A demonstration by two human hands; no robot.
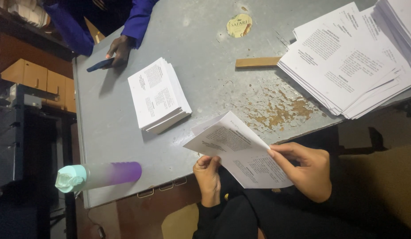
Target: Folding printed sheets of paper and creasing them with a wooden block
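A round yellow and cream sticker point(239, 25) sat on the grey worktop point(108, 124) near the far edge, and a dark phone point(99, 65) lay under another person's hand point(120, 49).

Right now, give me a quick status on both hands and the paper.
Left hand and right hand both grip the printed sheet, part folded. Folded stack ahead on the table. Nothing in between.

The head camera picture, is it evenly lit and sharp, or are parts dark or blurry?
Head view: the grey table and white paper stacks are brightly lit, while floor and edges sink into shadow; the folded stack casts a soft shadow; print on the sheet held by the left hand and right hand is too soft to read.
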